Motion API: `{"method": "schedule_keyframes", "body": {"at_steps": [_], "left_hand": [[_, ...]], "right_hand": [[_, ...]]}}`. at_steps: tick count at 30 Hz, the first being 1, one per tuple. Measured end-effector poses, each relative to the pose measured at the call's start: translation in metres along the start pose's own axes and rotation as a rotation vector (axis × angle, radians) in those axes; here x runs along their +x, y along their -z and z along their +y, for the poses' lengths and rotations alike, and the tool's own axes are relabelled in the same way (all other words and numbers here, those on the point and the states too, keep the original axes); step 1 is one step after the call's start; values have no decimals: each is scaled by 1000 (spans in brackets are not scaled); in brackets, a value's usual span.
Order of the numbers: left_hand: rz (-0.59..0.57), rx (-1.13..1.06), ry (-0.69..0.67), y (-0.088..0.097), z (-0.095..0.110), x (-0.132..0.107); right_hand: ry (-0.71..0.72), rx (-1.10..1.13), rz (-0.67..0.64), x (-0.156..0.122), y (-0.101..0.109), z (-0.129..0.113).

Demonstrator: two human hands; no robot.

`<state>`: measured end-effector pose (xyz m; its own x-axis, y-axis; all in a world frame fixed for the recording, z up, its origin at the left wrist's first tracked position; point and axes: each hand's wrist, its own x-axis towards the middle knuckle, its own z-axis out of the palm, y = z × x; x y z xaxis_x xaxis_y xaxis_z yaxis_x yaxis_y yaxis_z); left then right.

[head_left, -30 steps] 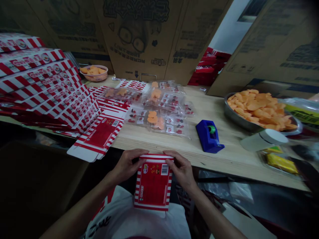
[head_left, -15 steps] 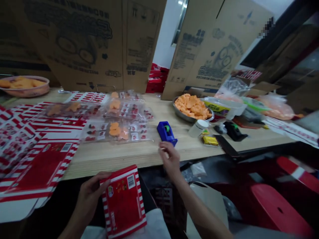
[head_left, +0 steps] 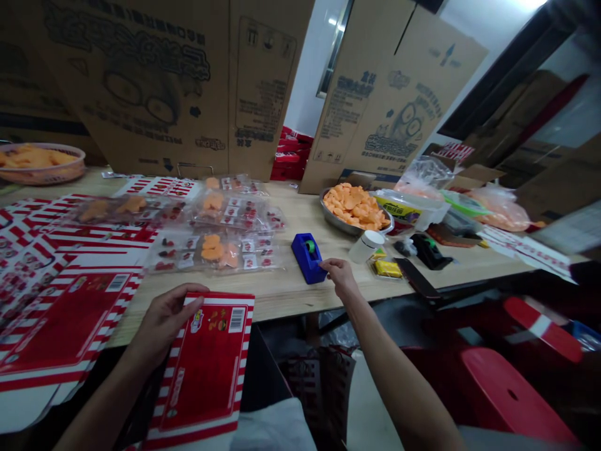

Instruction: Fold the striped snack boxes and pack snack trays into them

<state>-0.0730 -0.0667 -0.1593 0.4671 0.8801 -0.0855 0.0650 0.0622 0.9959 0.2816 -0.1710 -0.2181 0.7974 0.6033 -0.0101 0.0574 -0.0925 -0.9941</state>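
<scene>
My left hand [head_left: 164,316] grips the upper left edge of a red and white striped carton [head_left: 204,366], which rests tilted against my lap at the table's front edge. My right hand [head_left: 340,275] reaches out over the wooden table [head_left: 286,291], its fingertips pinched at the front end of a blue tape dispenser [head_left: 307,257]. Whether a piece of tape is between the fingers is too small to tell. Clear packets of orange snacks and small sachets [head_left: 216,247] lie in rows behind the carton.
Flat striped cartons [head_left: 61,313] are spread at the left. A metal bowl of orange chips [head_left: 354,207], a white cup [head_left: 369,245], yellow packets [head_left: 387,268] and a black dispenser [head_left: 429,250] sit right of the blue one. Big cardboard boxes [head_left: 154,81] stand behind. Red stools [head_left: 511,388] are at the lower right.
Both hands held the carton a second ago. My right hand let go and reached out to the blue tape dispenser. The carton tilted left in my left hand.
</scene>
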Motion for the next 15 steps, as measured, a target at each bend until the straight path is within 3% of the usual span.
{"method": "schedule_keyframes", "body": {"at_steps": [5, 10, 15], "left_hand": [[-251, 33, 137, 5, -1, 10], [-293, -22, 196, 0, -12, 19], [-329, -35, 227, -7, -11, 30]], "right_hand": [[10, 173, 107, -11, 2, 3], [26, 307, 140, -38, 6, 21], [-9, 321, 160, -40, 3, 45]]}}
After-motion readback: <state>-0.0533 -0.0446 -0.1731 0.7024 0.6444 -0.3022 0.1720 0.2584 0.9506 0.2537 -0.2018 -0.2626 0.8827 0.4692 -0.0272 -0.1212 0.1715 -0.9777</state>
